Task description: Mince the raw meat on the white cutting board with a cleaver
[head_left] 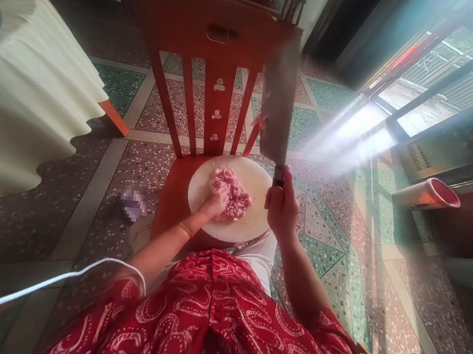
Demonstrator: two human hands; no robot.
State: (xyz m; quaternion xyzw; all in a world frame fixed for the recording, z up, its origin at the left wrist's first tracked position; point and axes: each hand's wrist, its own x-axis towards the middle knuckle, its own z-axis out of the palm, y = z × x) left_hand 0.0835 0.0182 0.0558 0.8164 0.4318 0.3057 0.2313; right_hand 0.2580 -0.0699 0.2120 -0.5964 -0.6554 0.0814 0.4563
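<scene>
My right hand [283, 207] is wrapped round the dark handle of a cleaver [279, 100]. The cleaver stands blade up, raised beside the board, with bits of meat stuck to its left edge. A pile of minced meat [238, 199] lies on a round white chopping board [254, 227]. My left hand [217, 198] is in the pile's left side, its fingers curled into the meat and partly hidden by it. The board rests on the seat of a red wooden chair [170, 204], close in front of my body.
The chair's slatted back [217, 102] rises behind the board. At the left hangs a cream tablecloth [28, 104]. A white cable [38, 290] crosses at lower left. A bin [426, 196] with a red inside stands at the right on the terrazzo floor [325, 254].
</scene>
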